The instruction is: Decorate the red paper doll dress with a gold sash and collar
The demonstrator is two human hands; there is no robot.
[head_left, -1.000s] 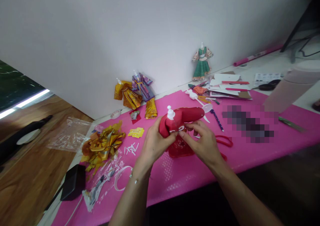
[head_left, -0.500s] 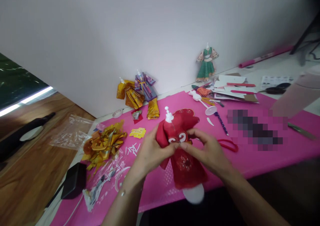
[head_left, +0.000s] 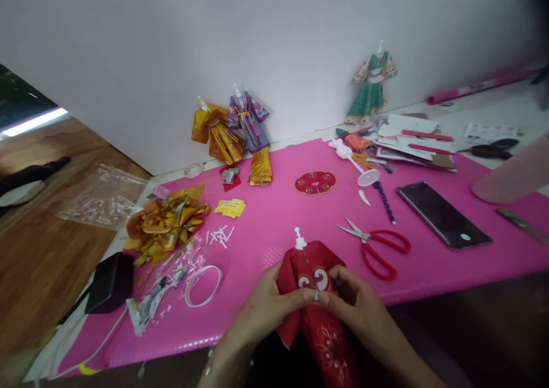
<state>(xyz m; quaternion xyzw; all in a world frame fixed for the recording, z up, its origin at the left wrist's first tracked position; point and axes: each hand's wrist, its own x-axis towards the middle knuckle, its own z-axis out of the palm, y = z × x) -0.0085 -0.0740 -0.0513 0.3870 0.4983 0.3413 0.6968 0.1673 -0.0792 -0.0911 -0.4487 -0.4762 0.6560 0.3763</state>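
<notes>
At the table's (head_left: 274, 205) near edge, my left hand (head_left: 274, 293) and right hand (head_left: 358, 296) meet, pinching the waist of the red dress (head_left: 326, 328), already on its white form (head_left: 301, 243), while the red collar (head_left: 315, 184) lies off it.

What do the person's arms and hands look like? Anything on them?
The left hand and right hand are bare, without gloves, and no sleeves show on the forearms. Small shiny beads sit at the left wrist, maybe on a thin bracelet; none show on the right.
</notes>
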